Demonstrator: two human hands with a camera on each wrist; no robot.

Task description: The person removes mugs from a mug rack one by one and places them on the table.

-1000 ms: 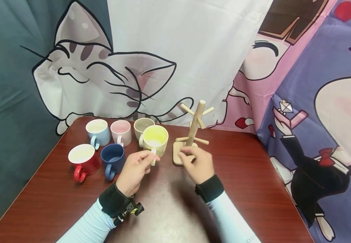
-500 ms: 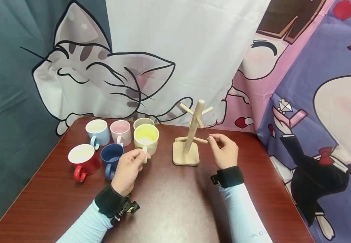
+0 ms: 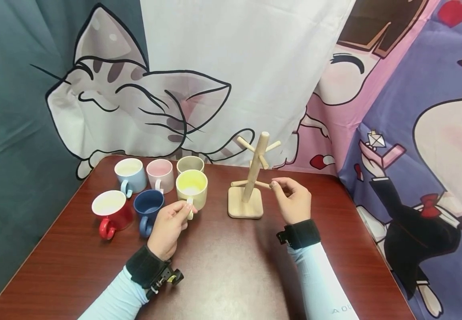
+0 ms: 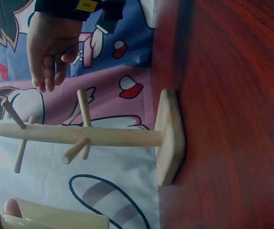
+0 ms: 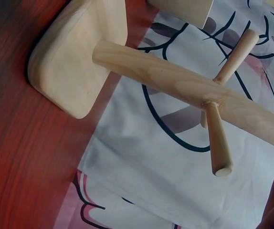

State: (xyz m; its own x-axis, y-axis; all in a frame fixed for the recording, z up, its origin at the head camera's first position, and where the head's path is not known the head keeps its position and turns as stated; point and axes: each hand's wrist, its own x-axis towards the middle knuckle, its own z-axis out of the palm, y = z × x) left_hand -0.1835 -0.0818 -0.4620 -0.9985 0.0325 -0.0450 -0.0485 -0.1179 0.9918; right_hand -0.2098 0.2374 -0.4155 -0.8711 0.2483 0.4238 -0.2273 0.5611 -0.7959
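My left hand (image 3: 168,229) pinches the handle of a pale yellow mug (image 3: 198,195), held upright in front of a greyish-beige mug (image 3: 189,163). In the left wrist view a thumb tip shows by the same yellow mug (image 4: 60,218). Right of it stands a wooden mug tree (image 3: 251,178), its pegs bare, on a square base. My right hand (image 3: 293,200) is beside the tree with nothing in its grasp. It overlaps a lower peg's tip in the head view. The left wrist view shows that hand (image 4: 53,52) apart from the pegs, fingers loosely bent.
To the left stand a light blue mug (image 3: 131,177), a pink mug (image 3: 161,175), a red mug (image 3: 114,213) and a dark blue mug (image 3: 149,206), handles toward me. A printed cloth (image 3: 271,58) hangs behind the reddish-brown table (image 3: 319,195).
My left hand has shifted left with the yellow mug and lowered it slightly. The right hand has moved from in front of the tree's base to its right side.
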